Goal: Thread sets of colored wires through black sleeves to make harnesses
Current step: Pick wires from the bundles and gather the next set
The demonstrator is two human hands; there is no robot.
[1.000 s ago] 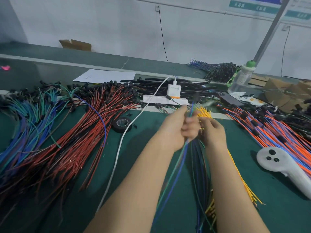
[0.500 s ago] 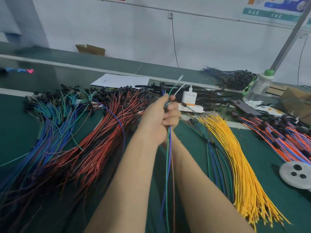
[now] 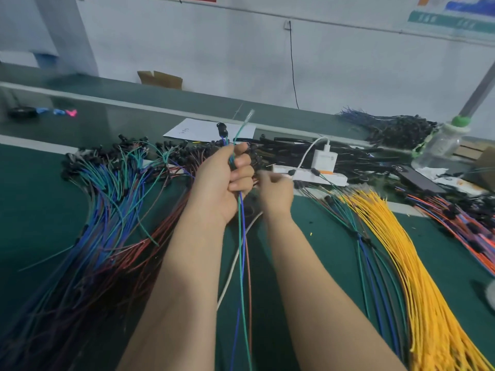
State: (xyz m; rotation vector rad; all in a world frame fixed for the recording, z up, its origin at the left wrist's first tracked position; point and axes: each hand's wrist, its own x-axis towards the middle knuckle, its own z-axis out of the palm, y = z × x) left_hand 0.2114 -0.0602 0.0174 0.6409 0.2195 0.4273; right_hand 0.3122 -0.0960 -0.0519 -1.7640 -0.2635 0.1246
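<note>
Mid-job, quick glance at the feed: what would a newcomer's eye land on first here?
The left hand, at centre, grips a few wires and holds them up. A thick fan of yellow wires spreads at the right; a tangle of red and blue wires covers the left.

A white charger point(image 3: 324, 158) sits plugged into a power strip point(image 3: 330, 178); farther back are a paper sheet point(image 3: 197, 131), a green-capped bottle point(image 3: 443, 143) and a cardboard box point(image 3: 160, 79).

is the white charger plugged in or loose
Looks plugged in: the white charger stands upright on the power strip, cable rising from its top.
</note>
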